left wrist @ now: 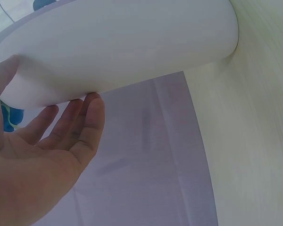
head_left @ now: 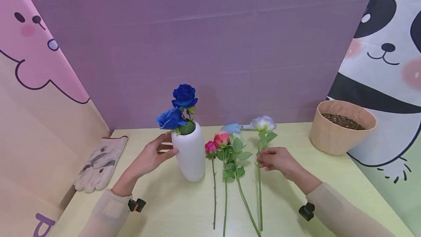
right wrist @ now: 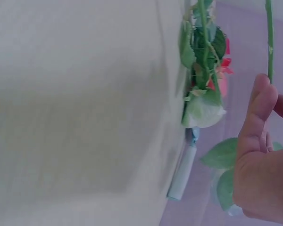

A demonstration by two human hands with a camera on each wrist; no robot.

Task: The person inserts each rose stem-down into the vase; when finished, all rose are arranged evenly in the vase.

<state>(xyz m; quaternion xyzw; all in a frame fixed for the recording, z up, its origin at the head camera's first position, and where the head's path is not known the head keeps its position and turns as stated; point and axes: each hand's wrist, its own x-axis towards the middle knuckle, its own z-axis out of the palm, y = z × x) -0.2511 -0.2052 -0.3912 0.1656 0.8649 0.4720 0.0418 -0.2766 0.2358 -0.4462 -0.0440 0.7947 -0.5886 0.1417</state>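
**Pale blue flower (head_left: 264, 124) pinched by its stem, to the right of the white vase (head_left: 191, 156)**

The right hand (head_left: 279, 160) has the pale blue flower by the green stem, below its leaves, thumb and fingers closed together with no gap to be seen. The stem's long axis runs from the blossom near the back of the bench (head_left: 174, 211) towards the person, roughly in line with the stems lying beside it. The right wrist view suggests that the stem is lifted off the surface, though whether its lower end touches the bench is hard to tell.

The relation that counts: the vase's mouth lies to the left of the right hand's grip, across a row of three flowers, while the cut end of the stem points at the person rather than at that mouth. The right hand is nearer the flower, the left hand (head_left: 155, 153) nearer the vase.

The left hand's grip spans the upper left side of the vase, thumb apart from the bent fingers, their tips touching the wall. The vase stands on the bench with two blue roses (head_left: 184, 97) in it.

Between vase and right hand lie a dark pink rose (head_left: 211, 147), a coral rose (head_left: 222, 139) and a white flower (head_left: 235, 137). A blue trowel (head_left: 231, 128) lies behind them. Further out are folded gloves (head_left: 102, 164) at the left and a soil-filled pot (head_left: 335, 138) at the right.
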